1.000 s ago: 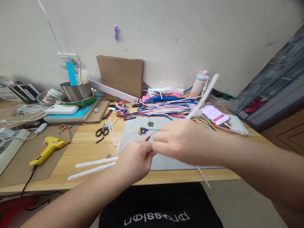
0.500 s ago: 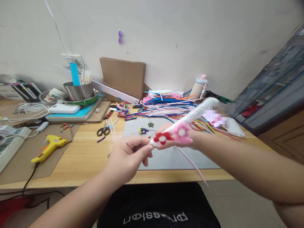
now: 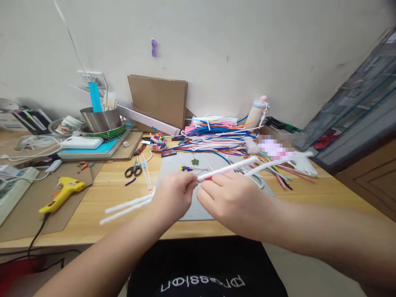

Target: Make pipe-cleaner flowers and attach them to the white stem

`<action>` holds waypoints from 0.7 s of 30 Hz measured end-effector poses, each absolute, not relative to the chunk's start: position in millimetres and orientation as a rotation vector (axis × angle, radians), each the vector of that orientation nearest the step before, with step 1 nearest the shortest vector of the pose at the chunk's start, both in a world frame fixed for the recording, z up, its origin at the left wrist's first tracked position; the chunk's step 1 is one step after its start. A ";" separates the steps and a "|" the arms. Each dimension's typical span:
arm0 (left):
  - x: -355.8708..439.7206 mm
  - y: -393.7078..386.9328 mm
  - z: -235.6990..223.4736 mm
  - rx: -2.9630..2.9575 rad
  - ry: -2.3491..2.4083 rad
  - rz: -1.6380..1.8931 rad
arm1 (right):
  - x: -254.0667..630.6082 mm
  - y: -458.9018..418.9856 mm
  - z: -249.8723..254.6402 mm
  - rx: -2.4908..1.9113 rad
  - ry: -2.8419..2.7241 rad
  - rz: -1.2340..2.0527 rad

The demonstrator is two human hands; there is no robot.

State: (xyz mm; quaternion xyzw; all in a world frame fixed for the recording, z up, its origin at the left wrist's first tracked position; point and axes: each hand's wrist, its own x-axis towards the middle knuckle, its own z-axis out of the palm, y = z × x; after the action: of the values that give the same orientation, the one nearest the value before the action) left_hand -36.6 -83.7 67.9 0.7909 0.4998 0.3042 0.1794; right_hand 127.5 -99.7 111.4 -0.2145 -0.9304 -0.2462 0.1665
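Observation:
My left hand point(image 3: 176, 196) is closed on a long white fuzzy pipe-cleaner piece point(image 3: 229, 168). Close beside it, my right hand point(image 3: 232, 198) also grips the piece, its back toward me. Two white strands stick out past my left wrist, and two more reach out to the right. A bit of red point(image 3: 209, 178) shows between the hands; my right fingers mostly hide the flowers. Beneath lies a grey cutting mat point(image 3: 194, 208). A small green leaf-like shape point(image 3: 195, 161) and a purple and yellow flower point(image 3: 186, 168) rest on it.
Bundles of coloured pipe cleaners point(image 3: 216, 134) lie at the back, before a pale bottle point(image 3: 256, 113). Black-handled scissors point(image 3: 133, 171) are left of the mat. A yellow glue gun point(image 3: 64, 192) lies farther left on cardboard. A steel pot point(image 3: 100, 119) stands behind.
The white piece has been turned, so its red and pink flowers no longer face me. My right hand has come round in front, and strands now show left of my left hand.

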 end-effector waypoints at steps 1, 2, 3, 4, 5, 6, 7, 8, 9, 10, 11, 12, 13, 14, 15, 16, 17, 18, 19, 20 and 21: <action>-35.2 -85.8 68.0 2.333 1.385 0.806 | 127.9 -96.9 121.1 -0.554 -2.706 -0.690; -34.3 -88.0 67.8 2.407 1.343 0.762 | 128.6 -91.8 130.5 -0.513 -2.771 -0.627; -33.8 -90.5 67.6 2.464 1.282 0.730 | 129.6 -84.7 139.1 -0.495 -2.853 -0.515; -33.8 -93.1 67.6 2.507 1.208 0.711 | 131.1 -76.1 146.6 -0.487 -2.917 -0.364; -34.2 -96.0 68.2 2.534 1.131 0.712 | 133.0 -66.4 152.7 -0.508 -2.950 -0.192; -35.1 -99.1 69.7 2.548 1.061 0.714 | 135.5 -56.6 157.2 -0.546 -2.970 -0.008; -36.2 -102.3 72.1 2.545 1.015 0.718 | 138.2 -47.4 159.7 -0.572 -2.974 0.208; -37.4 -105.5 75.3 2.530 1.005 0.742 | 141.1 -39.6 160.0 -0.598 -2.962 0.439; -38.5 -108.5 79.0 2.510 1.000 0.785 | 143.9 -33.6 158.0 -0.617 -2.924 0.663; -39.4 -111.3 82.7 2.468 1.005 0.821 | 146.4 -29.7 153.8 -0.633 -2.861 0.878; -40.1 -113.6 86.1 2.411 1.013 0.857 | 148.6 -28.0 147.7 -0.652 -2.777 1.074; -40.5 -115.2 88.9 2.355 1.021 0.883 | 150.4 -28.1 140.2 -0.671 -2.677 1.248; -40.8 -116.2 90.7 2.302 1.033 0.902 | 152.0 -29.7 131.9 -0.686 -2.568 1.405; -40.8 -116.5 91.4 2.258 1.051 0.916 | 153.3 -32.1 123.2 -0.695 -2.462 1.522; -40.6 -116.1 91.1 2.217 1.077 0.923 | 154.5 -35.1 114.9 -0.685 -2.381 1.592; -40.4 -115.3 89.7 2.168 1.115 0.926 | 155.6 -38.1 107.2 -0.678 -2.322 1.581; -40.0 -114.2 87.6 2.106 1.160 0.922 | 156.6 -40.8 100.5 -0.693 -2.270 1.526; -39.4 -112.9 85.1 2.033 1.205 0.912 | 157.5 -43.2 94.7 -0.731 -2.220 1.443; -38.5 -111.6 82.4 1.958 1.241 0.903 | 158.2 -45.1 89.9 -0.789 -2.170 1.356; -37.4 -110.5 79.9 1.883 1.265 0.900 | 158.7 -46.4 85.9 -0.853 -2.123 1.290; -36.2 -109.5 77.9 1.810 1.270 0.907 | 159.1 -47.3 82.7 -0.914 -2.084 1.255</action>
State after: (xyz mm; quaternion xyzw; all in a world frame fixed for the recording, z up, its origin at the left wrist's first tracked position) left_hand -36.2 -109.5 77.9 0.7044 0.4944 0.3531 0.3670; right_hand 159.1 -47.3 82.7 -0.3389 -0.7725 0.4653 0.2681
